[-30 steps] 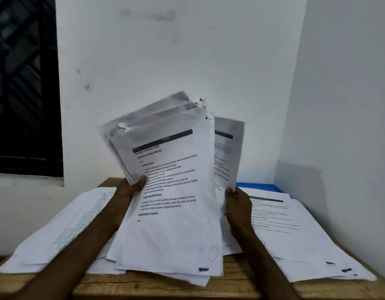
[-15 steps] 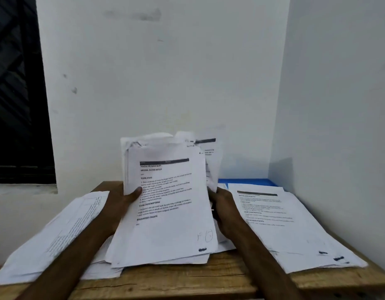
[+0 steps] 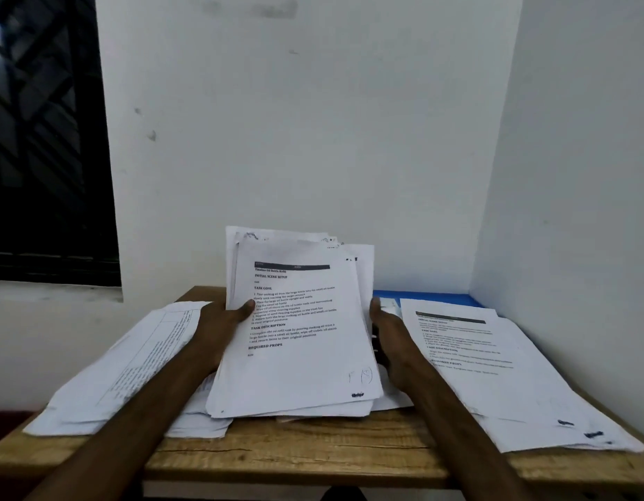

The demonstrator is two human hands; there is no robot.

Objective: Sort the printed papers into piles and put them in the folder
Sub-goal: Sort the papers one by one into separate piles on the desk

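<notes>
Sorting looked to be the step in hand in the head view, with the filing not yet begun. The stack of papers point(image 3: 295, 330) stood tilted up at the middle of the table point(image 3: 313, 450), its lower edge resting on loose sheets there. The left hand point(image 3: 223, 320) gripped its left edge, thumb pressed on the printed front and fingers behind. The right hand point(image 3: 387, 334) held the right edge, thumb up along it and fingers tucked out of sight behind the sheets. A left pile point(image 3: 132, 363) and a right pile point(image 3: 494, 374) lay flat on either side, just beside the forearms. The blue folder point(image 3: 432, 297) lay at the back by the wall, partly under the right pile. The next move probably called for reading the top sheet's heading, peeling that sheet off and laying it on the matching pile.
</notes>
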